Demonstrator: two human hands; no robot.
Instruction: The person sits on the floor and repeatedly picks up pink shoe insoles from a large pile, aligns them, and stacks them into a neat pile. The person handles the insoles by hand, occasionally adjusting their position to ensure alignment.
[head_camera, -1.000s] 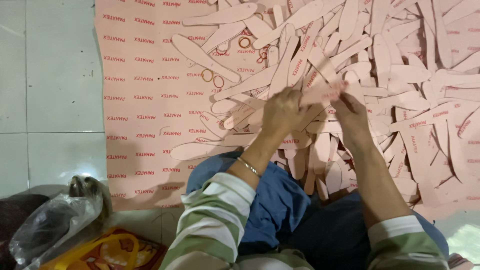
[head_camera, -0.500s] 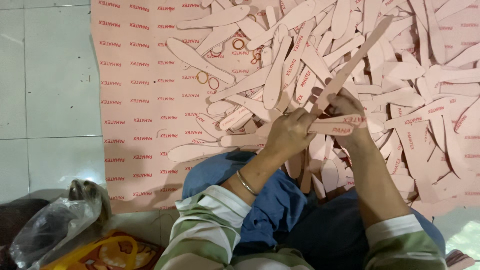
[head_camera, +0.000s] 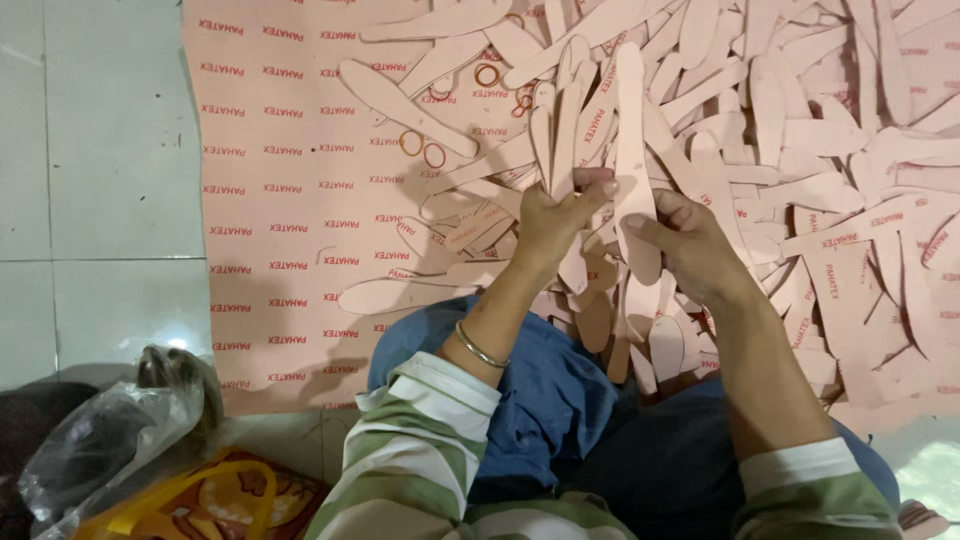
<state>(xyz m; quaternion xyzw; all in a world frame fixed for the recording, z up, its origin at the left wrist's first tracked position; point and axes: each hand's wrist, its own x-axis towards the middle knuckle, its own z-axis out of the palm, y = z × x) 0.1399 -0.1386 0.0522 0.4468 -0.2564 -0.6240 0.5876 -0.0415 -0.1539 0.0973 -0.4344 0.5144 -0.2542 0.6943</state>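
Observation:
My left hand grips a small fanned bunch of pink insole-shaped cutouts, held upright. My right hand pinches one long pink insole cutout that stands upright beside the bunch, close to my left fingers. Both hands hover over a heap of many more pink cutouts spread on a pink printed sheet. A thin bangle circles my left wrist. My knees in blue trousers sit below the hands.
Several orange rubber bands lie on the sheet among the cutouts. A clear plastic bag and an orange-yellow bag sit at the lower left. Grey floor tiles run along the left.
The long cutout in my right hand swung from a rightward slant to upright, next to the bunch. My left hand now holds its bunch raised and fanned.

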